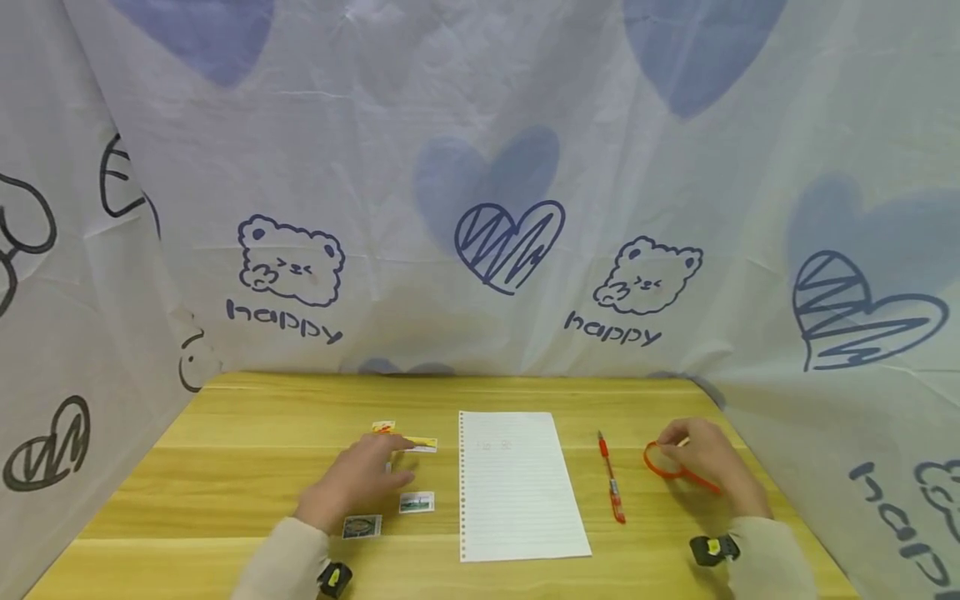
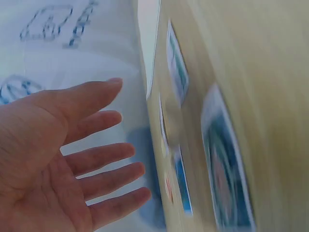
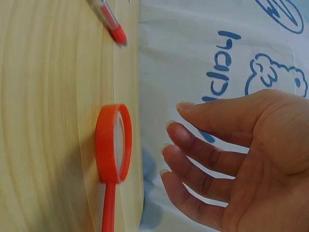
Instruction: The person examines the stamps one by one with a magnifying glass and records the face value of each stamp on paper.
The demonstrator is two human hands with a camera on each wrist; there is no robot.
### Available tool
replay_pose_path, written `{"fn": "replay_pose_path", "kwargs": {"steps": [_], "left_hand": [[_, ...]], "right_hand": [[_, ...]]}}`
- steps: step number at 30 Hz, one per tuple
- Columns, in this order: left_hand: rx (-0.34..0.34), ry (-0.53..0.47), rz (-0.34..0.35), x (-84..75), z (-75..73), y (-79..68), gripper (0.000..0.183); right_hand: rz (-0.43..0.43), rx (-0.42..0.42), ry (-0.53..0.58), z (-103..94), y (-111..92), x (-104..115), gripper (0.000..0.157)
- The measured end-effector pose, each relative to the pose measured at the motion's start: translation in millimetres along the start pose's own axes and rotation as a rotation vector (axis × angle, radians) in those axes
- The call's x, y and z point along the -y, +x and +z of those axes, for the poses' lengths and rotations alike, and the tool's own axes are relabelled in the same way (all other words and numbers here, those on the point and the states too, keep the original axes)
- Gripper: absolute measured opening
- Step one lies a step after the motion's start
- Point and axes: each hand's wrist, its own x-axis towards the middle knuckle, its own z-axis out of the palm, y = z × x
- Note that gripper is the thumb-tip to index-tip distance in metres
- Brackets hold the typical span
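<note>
My left hand (image 1: pixel 375 467) hovers open, palm down, over several small picture stamps on the wooden table (image 1: pixel 225 467). One stamp (image 1: pixel 417 502) lies just right of the fingers, another (image 1: pixel 362 526) by the wrist, and two more (image 1: pixel 422 444) beyond the fingertips. In the left wrist view the fingers (image 2: pixel 116 140) are straight and spread, clear of the stamps (image 2: pixel 227 164). My right hand (image 1: pixel 686 450) is above an orange magnifying glass (image 1: pixel 651 463) that lies flat on the table. The right wrist view shows its fingers (image 3: pixel 178 145) relaxed and apart from the magnifying glass (image 3: pixel 107 145).
A lined white sheet (image 1: pixel 517 492) lies in the middle of the table. A red pen (image 1: pixel 612 479) rests between it and the magnifying glass, its tip (image 3: pixel 112 21) pointing away. Printed cloth walls (image 1: pixel 480 208) close in the back and both sides.
</note>
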Motion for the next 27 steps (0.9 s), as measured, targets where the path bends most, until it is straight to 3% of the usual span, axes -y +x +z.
{"fn": "replay_pose_path", "kwargs": {"steps": [4, 9, 20, 27], "left_hand": [[0.073, 0.031, 0.067, -16.8, 12.1, 5.3, 0.048], [0.142, 0.074, 0.119, -32.3, 26.1, 9.1, 0.062], [0.190, 0.219, 0.136, -51.6, 48.5, 17.8, 0.068], [0.195, 0.278, 0.128, -56.1, 51.4, 21.9, 0.061]], "right_hand": [[0.000, 0.016, 0.035, 5.4, 4, 8, 0.009], [0.006, 0.044, -0.006, 15.8, 12, 15, 0.011], [-0.069, 0.121, -0.025, 34.7, 20, 19, 0.016], [-0.038, 0.156, -0.021, 41.3, 25, 22, 0.026]]}}
